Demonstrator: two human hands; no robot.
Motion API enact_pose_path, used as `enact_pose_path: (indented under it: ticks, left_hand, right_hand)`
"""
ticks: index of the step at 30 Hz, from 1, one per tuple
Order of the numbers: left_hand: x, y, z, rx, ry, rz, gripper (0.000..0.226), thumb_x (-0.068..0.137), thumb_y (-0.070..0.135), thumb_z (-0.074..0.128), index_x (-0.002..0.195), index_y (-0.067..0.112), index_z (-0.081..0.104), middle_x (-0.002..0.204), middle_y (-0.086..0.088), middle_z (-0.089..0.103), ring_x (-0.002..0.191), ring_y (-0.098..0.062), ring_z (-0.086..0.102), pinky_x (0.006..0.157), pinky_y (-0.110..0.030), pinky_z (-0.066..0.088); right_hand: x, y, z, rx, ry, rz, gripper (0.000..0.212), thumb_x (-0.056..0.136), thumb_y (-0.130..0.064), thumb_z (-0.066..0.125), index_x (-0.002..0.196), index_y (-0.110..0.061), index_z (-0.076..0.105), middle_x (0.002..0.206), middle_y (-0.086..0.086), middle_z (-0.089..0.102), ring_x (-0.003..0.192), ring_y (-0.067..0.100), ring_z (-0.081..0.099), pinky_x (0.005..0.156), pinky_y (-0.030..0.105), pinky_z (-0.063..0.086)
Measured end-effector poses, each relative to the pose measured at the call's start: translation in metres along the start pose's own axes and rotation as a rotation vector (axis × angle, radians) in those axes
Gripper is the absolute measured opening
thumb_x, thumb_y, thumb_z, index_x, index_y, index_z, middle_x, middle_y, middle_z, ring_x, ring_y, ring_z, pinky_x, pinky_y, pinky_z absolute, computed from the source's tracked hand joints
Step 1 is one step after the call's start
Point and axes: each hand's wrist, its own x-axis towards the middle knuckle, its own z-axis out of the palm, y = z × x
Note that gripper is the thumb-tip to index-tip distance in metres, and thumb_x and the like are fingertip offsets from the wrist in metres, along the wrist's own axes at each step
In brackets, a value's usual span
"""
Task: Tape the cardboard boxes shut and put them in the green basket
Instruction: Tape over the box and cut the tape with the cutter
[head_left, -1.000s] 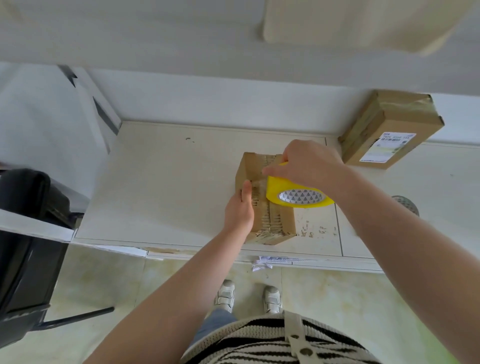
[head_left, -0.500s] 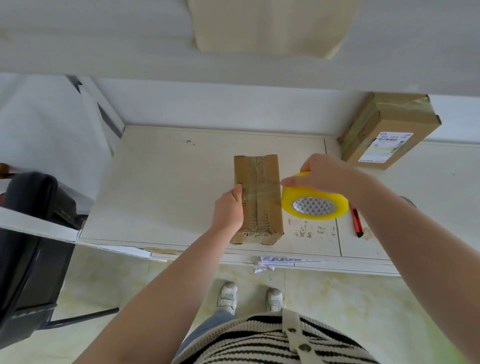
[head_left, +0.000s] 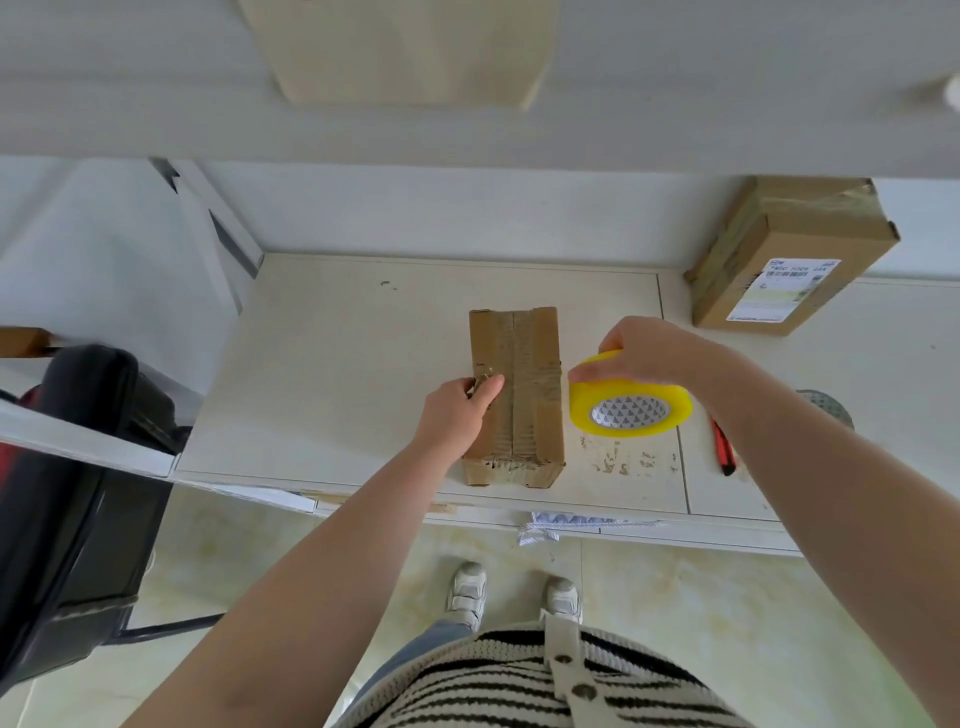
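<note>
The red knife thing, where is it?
In the head view, the red utility knife lies on the white table at the right, partly under the right forearm, just right of the yellow tape roll.

Single head-worn wide-angle view, steeply downward and forward. Near range: table (head_left: 322, 364) below, wearer's forearms and shoes in frame. No second view for overlap.
</note>
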Motion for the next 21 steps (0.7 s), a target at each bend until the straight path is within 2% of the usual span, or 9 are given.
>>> enact_pose_path:
  ticks: [1, 2, 3, 5, 8, 10, 14, 17, 21]
  left_hand:
    - [-0.001, 0.002, 0.0, 0.009, -0.005, -0.001, 0.042, 0.097, 0.055, 0.046, 0.074, 0.021, 0.056, 0.066, 0.004, 0.058, 0.072, -0.019, 0.061, 0.056, -0.025, 0.037]
    - [-0.002, 0.005, 0.001, 0.032, -0.011, -0.003, 0.04, 0.097, 0.054, 0.045, 0.096, 0.019, 0.063, 0.085, -0.001, 0.067, 0.09, -0.024, 0.065, 0.065, -0.027, 0.045]
    - [-0.003, 0.006, 0.001, 0.08, 0.004, 0.006, 0.049, 0.098, 0.052, 0.044, 0.127, 0.014, 0.056, 0.116, -0.008, 0.066, 0.109, -0.027, 0.062, 0.078, -0.03, 0.049]
    - [-0.005, 0.013, 0.004, 0.26, 0.114, 0.074, 0.072, 0.101, 0.042, 0.046, 0.156, 0.012, 0.012, 0.159, -0.016, 0.024, 0.137, -0.03, 0.042, 0.099, -0.037, 0.044]
    - [-0.011, 0.041, 0.021, 0.411, 0.25, 0.265, 0.074, 0.103, 0.021, 0.044, 0.155, 0.009, -0.006, 0.161, -0.02, -0.013, 0.15, -0.036, 0.002, 0.121, -0.048, 0.016]
    - [-0.011, 0.055, 0.035, 0.397, 0.191, 0.208, 0.074, 0.104, 0.039, 0.033, 0.154, 0.007, -0.01, 0.16, -0.019, -0.02, 0.15, -0.032, -0.013, 0.121, -0.049, -0.001]
    - [-0.006, 0.047, 0.042, 0.5, 0.218, 0.108, 0.104, 0.082, 0.08, 0.008, 0.155, 0.008, -0.011, 0.16, -0.018, -0.02, 0.15, -0.029, -0.016, 0.12, -0.047, -0.003]
    - [-0.005, 0.039, 0.036, 0.516, 0.22, 0.148, 0.12, 0.066, 0.089, -0.001, 0.154, 0.009, -0.012, 0.161, -0.017, -0.02, 0.149, -0.03, -0.016, 0.121, -0.047, -0.002]
    - [-0.005, 0.038, 0.032, 0.538, 0.181, 0.159, 0.118, 0.068, 0.088, 0.005, 0.154, 0.01, -0.014, 0.16, -0.017, -0.023, 0.149, -0.03, -0.018, 0.121, -0.048, -0.002]
  right_hand:
    - [-0.001, 0.001, 0.003, -0.016, 0.007, 0.003, 0.061, 0.052, -0.087, 0.06, 0.059, -0.026, 0.057, 0.062, -0.008, 0.059, 0.061, 0.009, 0.058, 0.054, 0.025, 0.038]
    - [-0.002, 0.002, 0.007, -0.024, 0.012, 0.007, 0.058, 0.055, -0.084, 0.063, 0.059, -0.026, 0.054, 0.063, -0.008, 0.058, 0.061, 0.009, 0.056, 0.053, 0.025, 0.035]
    - [-0.002, 0.002, 0.011, -0.024, 0.014, 0.009, 0.057, 0.059, -0.081, 0.065, 0.059, -0.025, 0.054, 0.063, -0.006, 0.057, 0.061, 0.01, 0.055, 0.053, 0.025, 0.034]
    - [-0.002, 0.002, 0.019, -0.021, 0.025, 0.007, 0.056, 0.064, -0.078, 0.065, 0.059, -0.023, 0.055, 0.061, -0.004, 0.057, 0.06, 0.012, 0.056, 0.053, 0.026, 0.033]
    - [-0.003, 0.001, 0.025, -0.019, 0.034, 0.004, 0.054, 0.069, -0.073, 0.066, 0.056, -0.025, 0.046, 0.058, -0.004, 0.05, 0.056, 0.012, 0.049, 0.052, 0.028, 0.03]
    - [-0.003, 0.002, 0.027, -0.017, 0.028, -0.012, 0.055, 0.073, -0.072, 0.065, 0.057, -0.024, 0.045, 0.056, -0.004, 0.046, 0.054, 0.012, 0.046, 0.052, 0.029, 0.03]
    - [-0.006, 0.01, 0.026, 0.159, -0.01, -0.082, 0.052, 0.091, -0.06, 0.052, 0.068, -0.013, 0.058, 0.062, 0.002, 0.048, 0.06, 0.018, 0.046, 0.059, 0.031, 0.034]
    - [-0.011, 0.015, 0.024, 0.209, 0.006, -0.102, 0.046, 0.096, -0.051, 0.048, 0.075, -0.014, 0.064, 0.068, 0.003, 0.053, 0.065, 0.019, 0.051, 0.06, 0.029, 0.035]
    - [-0.01, 0.008, 0.017, 0.058, 0.104, -0.038, 0.049, 0.088, -0.066, 0.048, 0.072, -0.023, 0.065, 0.069, -0.001, 0.061, 0.064, 0.013, 0.057, 0.054, 0.026, 0.04]
